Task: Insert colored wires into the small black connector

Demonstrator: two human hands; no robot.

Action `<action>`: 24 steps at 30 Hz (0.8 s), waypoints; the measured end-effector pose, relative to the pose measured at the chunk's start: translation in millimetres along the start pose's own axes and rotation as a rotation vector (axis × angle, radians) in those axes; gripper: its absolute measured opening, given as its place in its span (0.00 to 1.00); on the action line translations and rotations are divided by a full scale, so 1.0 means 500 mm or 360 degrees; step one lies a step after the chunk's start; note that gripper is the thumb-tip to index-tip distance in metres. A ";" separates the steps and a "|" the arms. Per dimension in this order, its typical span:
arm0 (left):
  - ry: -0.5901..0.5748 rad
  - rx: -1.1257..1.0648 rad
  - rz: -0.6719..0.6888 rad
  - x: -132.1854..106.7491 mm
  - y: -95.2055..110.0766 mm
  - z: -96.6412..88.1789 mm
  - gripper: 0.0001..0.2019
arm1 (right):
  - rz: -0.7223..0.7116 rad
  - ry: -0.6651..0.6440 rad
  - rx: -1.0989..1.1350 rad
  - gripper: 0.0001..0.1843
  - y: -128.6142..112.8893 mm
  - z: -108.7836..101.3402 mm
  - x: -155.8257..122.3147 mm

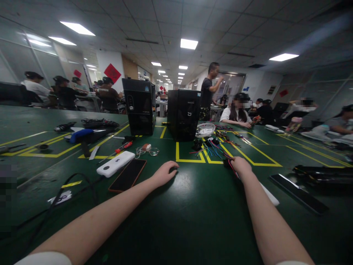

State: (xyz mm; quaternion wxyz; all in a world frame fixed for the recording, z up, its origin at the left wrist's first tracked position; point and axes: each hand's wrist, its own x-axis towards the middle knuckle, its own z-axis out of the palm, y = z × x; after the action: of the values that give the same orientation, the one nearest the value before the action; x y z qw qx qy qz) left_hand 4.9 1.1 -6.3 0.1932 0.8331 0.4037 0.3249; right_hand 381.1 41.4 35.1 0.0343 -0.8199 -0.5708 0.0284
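Observation:
My left hand (165, 173) rests on the green table (193, 206), fingers slightly curled and thumb apart, with nothing in it. Beside its wrist lies a dark phone with an orange edge (128, 176), and past that a white power bank (116, 164). My right hand (241, 166) is closed around a bundle of thin wires (228, 162) in red, black and other colours; my fingers partly hide it. Further ahead, loose coloured cables (211, 147) are spread over yellow tape lines. A white object (269, 194) shows partly from behind my right forearm.
Two black computer towers (139, 110) stand at the table's middle. Near them are a white basket (205, 129), glasses (153, 151) and a red-handled screwdriver (121, 147). A dark flat slab (299, 193) lies at right. A person (238, 112) sits across the table.

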 end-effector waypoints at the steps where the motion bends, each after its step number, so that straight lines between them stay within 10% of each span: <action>1: -0.0004 -0.0001 -0.0002 0.001 0.000 0.001 0.11 | -0.0007 0.0000 0.0011 0.19 0.003 -0.001 0.001; 7: -0.0010 -0.0007 -0.0003 0.004 -0.003 0.006 0.10 | 0.0099 0.0273 0.0190 0.25 0.035 0.002 0.012; 24: -0.0018 -0.0033 -0.0011 0.005 0.004 0.007 0.11 | -0.0147 0.0223 0.0083 0.17 0.033 -0.003 -0.001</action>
State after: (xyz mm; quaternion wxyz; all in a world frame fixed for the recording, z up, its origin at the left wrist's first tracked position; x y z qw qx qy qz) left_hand 9.5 1.7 -6.7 0.2051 0.8316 0.4020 0.3237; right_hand 396.5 35.1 35.1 0.0967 -0.7914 -0.6034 -0.0160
